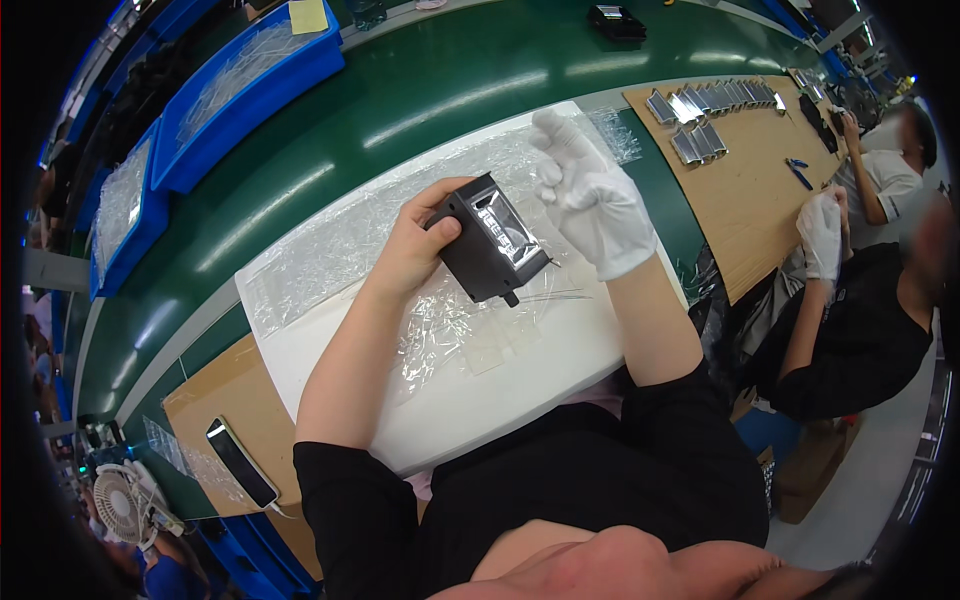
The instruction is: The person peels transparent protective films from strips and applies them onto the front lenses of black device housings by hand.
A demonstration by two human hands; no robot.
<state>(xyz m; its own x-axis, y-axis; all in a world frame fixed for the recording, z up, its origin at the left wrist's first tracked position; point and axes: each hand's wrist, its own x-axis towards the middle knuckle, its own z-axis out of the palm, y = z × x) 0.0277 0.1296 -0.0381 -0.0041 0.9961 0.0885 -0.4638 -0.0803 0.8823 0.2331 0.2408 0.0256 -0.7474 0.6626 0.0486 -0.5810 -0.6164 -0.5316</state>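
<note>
My bare left hand (418, 243) grips a black box-shaped housing (478, 252), thumb on its near face. The housing is tilted above the white foam board, with a shiny, reflective window on its right face and a small black stub at its lower end. To its right, my right hand (598, 205) is raised in a white glove, apart from the housing. Its fingers are loosely bent and spread, and I see nothing in them. Crinkled clear plastic film (425, 350) lies on the white foam board (330, 375) beneath both hands.
Blue bins (250, 100) of clear plastic bags stand at the far left. A phone (242, 462) lies on cardboard at the left, near a small fan (120, 508). To the right, rows of metallic parts (715, 100) and blue-handled pliers (798, 173) lie on cardboard beside co-workers.
</note>
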